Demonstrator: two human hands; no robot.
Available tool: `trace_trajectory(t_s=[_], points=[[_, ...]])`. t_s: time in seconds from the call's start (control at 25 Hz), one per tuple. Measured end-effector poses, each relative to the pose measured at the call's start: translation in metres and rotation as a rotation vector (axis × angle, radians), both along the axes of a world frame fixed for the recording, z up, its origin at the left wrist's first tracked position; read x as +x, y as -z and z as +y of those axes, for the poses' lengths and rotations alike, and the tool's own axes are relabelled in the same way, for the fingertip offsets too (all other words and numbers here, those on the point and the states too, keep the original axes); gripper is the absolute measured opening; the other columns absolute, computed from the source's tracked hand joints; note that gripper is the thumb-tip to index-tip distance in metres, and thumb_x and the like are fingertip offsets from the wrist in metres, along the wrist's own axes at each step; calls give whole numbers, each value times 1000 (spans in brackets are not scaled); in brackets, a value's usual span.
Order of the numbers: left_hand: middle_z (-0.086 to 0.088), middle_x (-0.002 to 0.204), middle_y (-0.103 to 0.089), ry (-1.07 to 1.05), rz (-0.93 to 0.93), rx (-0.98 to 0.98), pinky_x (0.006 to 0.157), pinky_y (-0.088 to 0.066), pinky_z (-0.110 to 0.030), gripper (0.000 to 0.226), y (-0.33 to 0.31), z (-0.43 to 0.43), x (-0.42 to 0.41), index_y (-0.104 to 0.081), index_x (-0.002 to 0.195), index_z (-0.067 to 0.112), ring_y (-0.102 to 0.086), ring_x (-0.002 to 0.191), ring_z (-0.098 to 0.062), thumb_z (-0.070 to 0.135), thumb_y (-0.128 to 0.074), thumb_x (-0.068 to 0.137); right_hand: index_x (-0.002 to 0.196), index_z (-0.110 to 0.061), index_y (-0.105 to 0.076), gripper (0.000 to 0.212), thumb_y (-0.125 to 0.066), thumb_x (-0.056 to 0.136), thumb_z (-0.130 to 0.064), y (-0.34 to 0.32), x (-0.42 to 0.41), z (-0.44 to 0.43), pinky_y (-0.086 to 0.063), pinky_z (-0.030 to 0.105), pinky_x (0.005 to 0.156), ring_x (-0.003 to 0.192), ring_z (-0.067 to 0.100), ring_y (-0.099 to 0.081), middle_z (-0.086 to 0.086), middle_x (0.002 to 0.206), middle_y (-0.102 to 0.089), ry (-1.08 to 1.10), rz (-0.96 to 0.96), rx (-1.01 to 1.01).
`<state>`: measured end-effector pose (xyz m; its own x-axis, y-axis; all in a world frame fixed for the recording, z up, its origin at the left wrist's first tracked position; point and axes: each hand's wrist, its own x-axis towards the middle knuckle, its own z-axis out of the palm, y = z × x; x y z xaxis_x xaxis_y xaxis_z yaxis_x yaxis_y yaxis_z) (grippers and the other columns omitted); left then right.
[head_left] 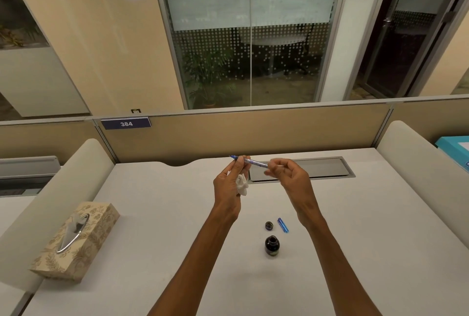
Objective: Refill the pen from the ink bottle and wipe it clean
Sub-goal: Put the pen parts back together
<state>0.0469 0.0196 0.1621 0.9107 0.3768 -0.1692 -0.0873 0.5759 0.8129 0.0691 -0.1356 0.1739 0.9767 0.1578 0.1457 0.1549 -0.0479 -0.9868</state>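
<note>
1. Pen (253, 162): light, stiff, slim, likely slippery where inked; grip the barrel, not the tip
2. Held above the far middle of the desk (152, 214); long axis runs left-right, tip pointing left and slightly far
3. Left hand (227, 188): closed on pen front, tissue (241, 185) tucked in palm
4. Right hand (289, 176): fingers pinching the rear end
5. Open ink bottle (271, 246) stands nearer

On the desk (157, 252), the bottle (271, 246) stands near the middle, with its cap (268, 225) just behind it at 12 o'clock and a pen cap (282, 225) just right of that, at 1 o'clock from the bottle. A tissue box (76, 240) sits well apart at the bottle's 9 o'clock, near the left edge. Above the desk, behind the bottle, both hands hold the pen (253, 162) crosswise, the left hand (228, 188) at 11 o'clock with a tissue (241, 185), the right hand (291, 183) at 1 o'clock.
</note>
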Motion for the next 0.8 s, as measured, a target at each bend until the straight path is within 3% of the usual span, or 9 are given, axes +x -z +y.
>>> trace_trajectory(t_s=[0.08, 0.2, 0.4, 0.52, 0.6, 0.72, 0.8], points=[[-11, 109, -76, -10, 5, 7, 82, -56, -27, 24, 0, 0, 0, -72, 112, 8, -69, 112, -26, 20, -66, 93, 103, -16, -67, 19, -71, 88, -27, 2, 0, -3, -54, 20, 77, 91, 11, -70, -2, 96, -74, -13, -19, 7], [-8, 106, -76, -7, 12, 31, 83, -56, -28, 22, 0, -1, -1, -72, 111, 11, -70, 110, -25, 21, -65, 93, 99, -14, -71, 23, -62, 93, -34, 2, 1, 1, -49, 16, 74, 86, 12, -70, -1, 88, -75, 35, -12, -59], [-9, 107, -76, -37, -7, -10, 72, -57, -21, 30, -3, -2, -1, -68, 120, 3, -70, 108, -25, 18, -64, 93, 104, -15, -68, 17, -69, 90, -25, -2, 0, -4, -50, 14, 69, 83, -1, -68, -1, 94, -75, -19, 34, 37], [-10, 108, -75, -41, -5, 3, 71, -58, -20, 31, -3, -4, -1, -67, 121, 3, -70, 107, -25, 17, -64, 94, 90, -18, -71, 24, -58, 96, -37, -4, 0, 2, -46, 17, 70, 80, 3, -69, 0, 84, -76, 62, 69, 11], [-10, 107, -75, -44, -2, 19, 71, -58, -21, 31, -3, -7, -2, -68, 121, 4, -70, 107, -25, 18, -63, 94, 92, -20, -70, 26, -55, 96, -41, -6, -2, 2, -46, 19, 73, 85, 8, -71, 2, 87, -77, 59, 118, 28], [-9, 104, -76, -55, -10, 13, 92, -57, -33, 25, -2, -6, -3, -71, 114, 6, -70, 107, -26, 17, -64, 93, 99, -20, -67, 11, -62, 94, -28, -5, -3, -3, -50, 19, 74, 88, 4, -71, 0, 95, -76, -25, 80, 49], [-8, 104, -77, -56, -13, 29, 104, -50, -40, 17, 0, -6, -4, -75, 105, 11, -71, 107, -26, 17, -65, 93, 96, -19, -70, 12, -62, 94, -27, -3, -1, -2, -55, 21, 77, 84, 5, -70, -2, 89, -76, 24, 13, -23]])
